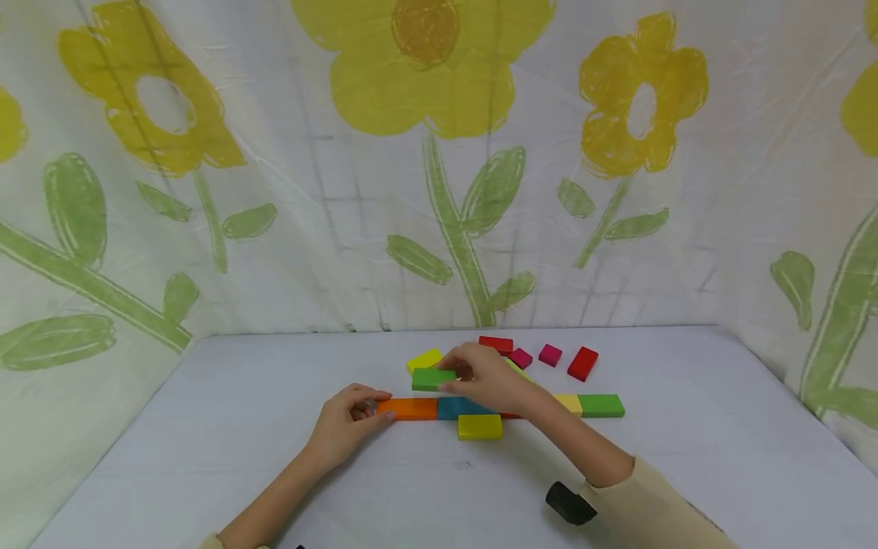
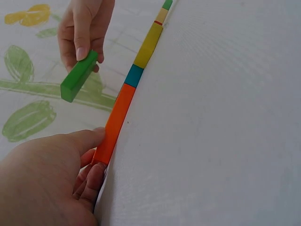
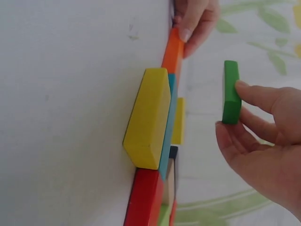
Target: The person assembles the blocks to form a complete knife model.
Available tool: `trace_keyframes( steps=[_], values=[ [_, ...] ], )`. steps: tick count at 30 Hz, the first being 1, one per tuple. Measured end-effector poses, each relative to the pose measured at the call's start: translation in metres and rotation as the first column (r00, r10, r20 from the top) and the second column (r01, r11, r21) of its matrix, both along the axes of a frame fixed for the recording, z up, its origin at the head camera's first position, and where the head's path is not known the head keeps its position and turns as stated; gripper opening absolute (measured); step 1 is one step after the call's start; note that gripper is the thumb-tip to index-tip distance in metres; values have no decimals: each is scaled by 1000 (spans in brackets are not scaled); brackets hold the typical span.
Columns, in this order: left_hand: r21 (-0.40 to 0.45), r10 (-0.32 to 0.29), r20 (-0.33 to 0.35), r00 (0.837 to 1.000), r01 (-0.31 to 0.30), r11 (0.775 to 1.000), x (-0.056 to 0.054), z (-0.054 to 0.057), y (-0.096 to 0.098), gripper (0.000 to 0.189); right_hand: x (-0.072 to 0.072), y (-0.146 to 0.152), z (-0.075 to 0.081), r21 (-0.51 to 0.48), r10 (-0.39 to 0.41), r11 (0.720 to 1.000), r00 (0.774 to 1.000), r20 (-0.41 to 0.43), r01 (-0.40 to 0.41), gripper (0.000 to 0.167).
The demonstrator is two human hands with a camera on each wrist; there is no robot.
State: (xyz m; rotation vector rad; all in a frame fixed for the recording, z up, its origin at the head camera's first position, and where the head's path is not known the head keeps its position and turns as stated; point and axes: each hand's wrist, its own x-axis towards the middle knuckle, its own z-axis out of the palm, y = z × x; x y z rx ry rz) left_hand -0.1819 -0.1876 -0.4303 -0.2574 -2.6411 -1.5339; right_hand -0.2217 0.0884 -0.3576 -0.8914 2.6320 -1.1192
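My left hand [image 1: 341, 425] pinches the left end of an orange block [image 1: 414, 409] between thumb and fingers. That block begins a row running right through a blue block [image 1: 459, 408], a red block [image 3: 143, 197], a cream block [image 1: 569, 404] and a green end block [image 1: 604, 406]. A yellow block [image 1: 480, 427] lies against the near side of the row, by the blue block. Beyond the row, my right hand [image 1: 483, 377] holds another green block [image 1: 430, 380] by its right end, raised off the table in the right wrist view.
Behind the row lie a second yellow block [image 1: 424, 358], red blocks [image 1: 496, 345] [image 1: 583, 364] and small magenta blocks [image 1: 520, 358] [image 1: 550, 354]. A flower-printed curtain [image 1: 274, 290] hangs behind the white table [image 1: 226, 427]. A black device [image 1: 571, 503] sits by the right sleeve.
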Motion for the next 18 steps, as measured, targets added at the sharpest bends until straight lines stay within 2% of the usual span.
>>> trace_keyframes(
  steps=[6,18],
  values=[
    [3,-5,6,1000,5,1000,1,1,1,26,12,11,-4,-43,28,999,999,-24,-29,28],
    [3,-2,4,1000,2,1000,1,0,0,25,33,36,-11,-80,36,996,999,-5,-36,28]
  ],
)
